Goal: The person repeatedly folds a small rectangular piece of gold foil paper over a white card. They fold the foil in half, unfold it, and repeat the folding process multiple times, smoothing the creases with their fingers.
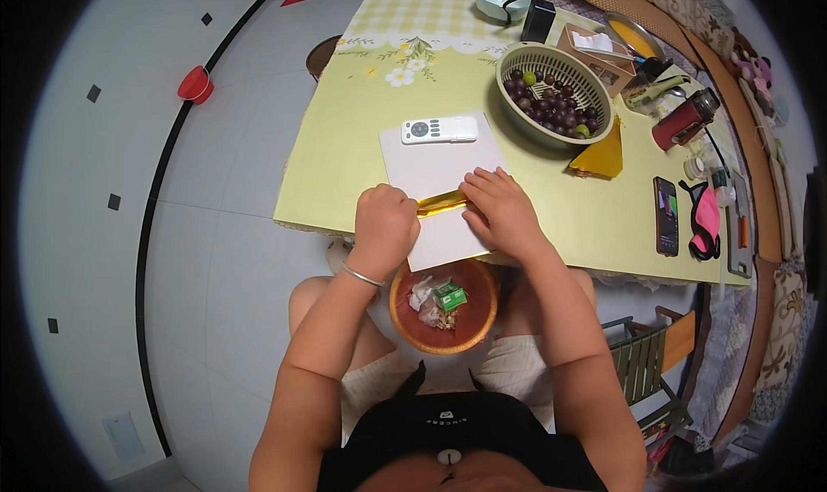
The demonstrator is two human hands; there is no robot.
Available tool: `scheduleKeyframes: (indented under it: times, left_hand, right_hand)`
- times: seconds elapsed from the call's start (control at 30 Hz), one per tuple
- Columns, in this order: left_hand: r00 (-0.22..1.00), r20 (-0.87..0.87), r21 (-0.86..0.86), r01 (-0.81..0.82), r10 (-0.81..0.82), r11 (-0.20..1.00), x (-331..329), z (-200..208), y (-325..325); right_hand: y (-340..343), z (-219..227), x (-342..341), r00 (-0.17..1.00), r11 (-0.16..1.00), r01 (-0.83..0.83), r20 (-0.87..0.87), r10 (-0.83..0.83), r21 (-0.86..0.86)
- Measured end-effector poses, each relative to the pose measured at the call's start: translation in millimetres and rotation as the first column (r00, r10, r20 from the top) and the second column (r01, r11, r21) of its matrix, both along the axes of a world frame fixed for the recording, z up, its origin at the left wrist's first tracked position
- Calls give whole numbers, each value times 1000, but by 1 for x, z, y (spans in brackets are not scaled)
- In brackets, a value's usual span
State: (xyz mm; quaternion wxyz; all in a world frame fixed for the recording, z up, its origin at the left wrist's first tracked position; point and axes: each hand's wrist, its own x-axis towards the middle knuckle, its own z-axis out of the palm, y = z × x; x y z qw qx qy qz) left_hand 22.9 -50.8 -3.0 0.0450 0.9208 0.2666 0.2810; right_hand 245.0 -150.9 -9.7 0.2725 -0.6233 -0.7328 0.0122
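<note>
A white sheet or board [439,240] lies at the table's near edge, with a thin gold line along its lower side. Across it runs a narrow, shiny gold strip [442,202], which looks like folded foil paper. My left hand [385,225] is closed in a fist at the strip's left end, its fingertips hidden. Over the right end, my right hand [502,214] rests palm down, fingers stretched out and the thumb apart. A white remote control [439,130] sits on the far part of the white sheet. Another gold foil piece [600,158] lies beside the basket.
A colander [556,139] of grapes stands beyond my right hand. Farther right are a phone [666,216], a pink and black strap-like item [705,221] and a dark red thermos [687,120]. Below the table edge, between my knees, is a waste bin [398,307] with litter.
</note>
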Motion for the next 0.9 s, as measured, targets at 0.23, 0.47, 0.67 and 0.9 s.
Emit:
scheduleKeyframes:
  times: [0.23, 0.47, 0.67, 0.9]
  left_hand:
    - [999, -28, -49, 44, -45, 998, 0, 12, -6]
    - [991, -134, 105, 14, 0, 994, 6, 8, -7]
    - [998, -61, -14, 24, -25, 1000, 7, 14, -7]
    - [996, -86, 100, 1, 7, 995, 13, -1, -4]
  right_hand:
    - [9, -2, -3, 999, 996, 1, 41, -5, 94]
    - [11, 6, -11, 999, 991, -42, 23, 40, 126]
    - [15, -4, -12, 1000, 988, -28, 12, 26, 153]
    - [19, 1, -12, 998, 984, -53, 53, 44, 172]
